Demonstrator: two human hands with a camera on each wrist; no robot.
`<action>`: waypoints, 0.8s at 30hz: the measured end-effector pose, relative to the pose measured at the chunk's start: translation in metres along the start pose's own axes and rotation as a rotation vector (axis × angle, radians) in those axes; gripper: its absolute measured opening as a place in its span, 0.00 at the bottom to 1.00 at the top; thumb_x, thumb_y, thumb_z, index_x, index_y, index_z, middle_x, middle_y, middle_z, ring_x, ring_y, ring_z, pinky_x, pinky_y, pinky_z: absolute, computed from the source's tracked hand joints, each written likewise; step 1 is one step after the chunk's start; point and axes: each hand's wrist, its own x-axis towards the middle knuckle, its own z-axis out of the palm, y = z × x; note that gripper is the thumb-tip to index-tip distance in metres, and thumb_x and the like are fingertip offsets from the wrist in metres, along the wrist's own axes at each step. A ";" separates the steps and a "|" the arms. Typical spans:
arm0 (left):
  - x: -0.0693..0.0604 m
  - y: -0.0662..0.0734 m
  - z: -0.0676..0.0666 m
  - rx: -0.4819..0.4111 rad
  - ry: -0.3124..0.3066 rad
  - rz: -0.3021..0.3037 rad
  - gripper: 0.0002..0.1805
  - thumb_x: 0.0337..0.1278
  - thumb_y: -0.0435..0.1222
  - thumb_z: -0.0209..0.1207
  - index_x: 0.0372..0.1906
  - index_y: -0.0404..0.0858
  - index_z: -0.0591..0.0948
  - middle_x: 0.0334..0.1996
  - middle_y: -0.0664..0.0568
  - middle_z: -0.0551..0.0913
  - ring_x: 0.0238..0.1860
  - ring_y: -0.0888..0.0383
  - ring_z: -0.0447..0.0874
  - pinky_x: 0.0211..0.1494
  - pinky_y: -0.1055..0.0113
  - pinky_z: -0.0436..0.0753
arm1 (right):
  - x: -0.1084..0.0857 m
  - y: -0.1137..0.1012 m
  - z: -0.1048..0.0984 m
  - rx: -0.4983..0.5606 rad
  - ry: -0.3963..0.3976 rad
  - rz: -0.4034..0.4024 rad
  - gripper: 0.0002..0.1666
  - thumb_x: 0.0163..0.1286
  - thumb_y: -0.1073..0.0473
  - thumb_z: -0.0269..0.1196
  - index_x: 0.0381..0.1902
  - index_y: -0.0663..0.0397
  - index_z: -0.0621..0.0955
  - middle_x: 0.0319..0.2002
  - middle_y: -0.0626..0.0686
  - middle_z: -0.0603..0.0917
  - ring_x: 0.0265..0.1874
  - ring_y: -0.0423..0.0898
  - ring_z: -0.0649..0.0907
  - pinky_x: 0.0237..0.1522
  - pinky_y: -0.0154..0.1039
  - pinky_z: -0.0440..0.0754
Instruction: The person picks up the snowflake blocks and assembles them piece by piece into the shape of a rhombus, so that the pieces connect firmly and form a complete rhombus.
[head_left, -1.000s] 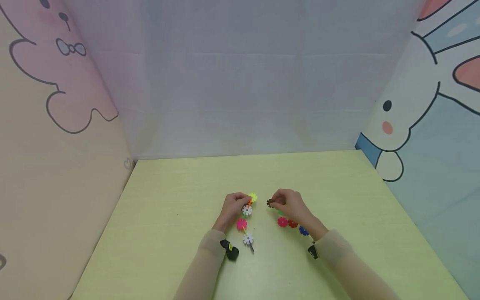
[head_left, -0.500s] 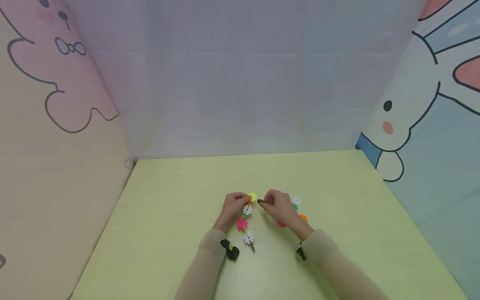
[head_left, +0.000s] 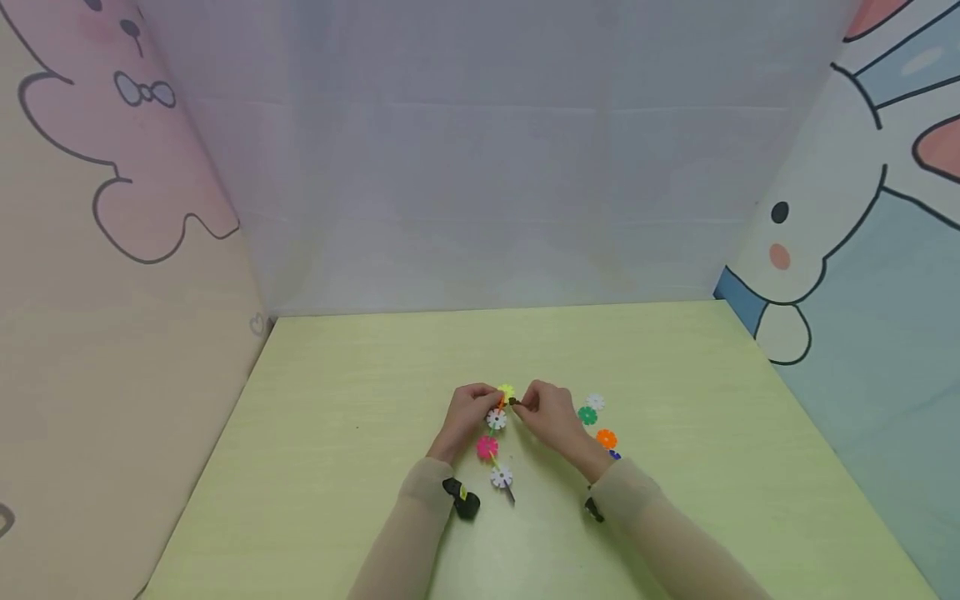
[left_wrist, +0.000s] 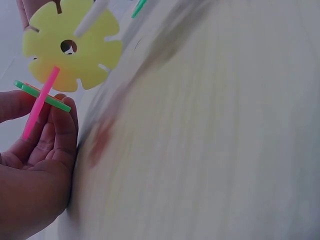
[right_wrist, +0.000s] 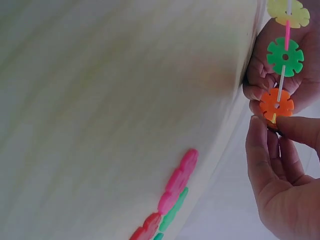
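Near the table's middle, my left hand [head_left: 467, 415] grips a chain of slotted plastic flower discs. In the head view a white disc [head_left: 497, 419], a pink disc [head_left: 487, 447] and another white disc [head_left: 501, 477] trail toward me. A yellow disc [left_wrist: 95, 55] stands above the left fingers in the left wrist view, slotted onto a pink one seen edge-on. My right hand [head_left: 553, 419] pinches a dark brown disc [head_left: 513, 401] against the chain's end, touching an orange disc [right_wrist: 276, 102]. The fingers largely hide the brown disc; how far it is slotted in I cannot tell.
Loose discs lie right of the right hand: a white disc [head_left: 596, 402], a green disc [head_left: 587, 415], an orange disc [head_left: 606, 438] and a partly hidden blue one [head_left: 615, 455]. The pale green table [head_left: 360, 367] meets a curtain behind and printed panels at both sides.
My right hand has moved left with the brown disc, from over the loose discs to the chain's end. Loose discs behind it have come into view. The left hand has stayed nearly still.
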 end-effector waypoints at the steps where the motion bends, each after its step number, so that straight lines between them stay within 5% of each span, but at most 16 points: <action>1: 0.000 0.000 0.000 0.000 -0.001 0.002 0.09 0.58 0.38 0.63 0.33 0.35 0.85 0.29 0.52 0.83 0.31 0.59 0.77 0.37 0.68 0.75 | 0.000 -0.001 0.001 -0.009 0.002 0.001 0.11 0.60 0.60 0.69 0.24 0.52 0.76 0.20 0.44 0.76 0.19 0.41 0.74 0.23 0.36 0.74; 15: 0.000 -0.002 -0.001 -0.043 -0.009 0.014 0.09 0.58 0.37 0.62 0.31 0.34 0.85 0.26 0.52 0.82 0.28 0.60 0.75 0.33 0.69 0.74 | -0.002 -0.003 0.007 -0.072 -0.011 -0.053 0.12 0.60 0.63 0.68 0.21 0.53 0.76 0.19 0.45 0.75 0.18 0.41 0.73 0.21 0.34 0.73; 24: 0.000 -0.002 -0.001 -0.047 -0.003 -0.001 0.11 0.61 0.39 0.61 0.31 0.34 0.86 0.28 0.50 0.83 0.31 0.58 0.77 0.37 0.67 0.76 | -0.003 -0.010 0.011 -0.052 -0.013 0.002 0.11 0.60 0.65 0.66 0.20 0.54 0.77 0.18 0.46 0.75 0.17 0.42 0.73 0.18 0.34 0.73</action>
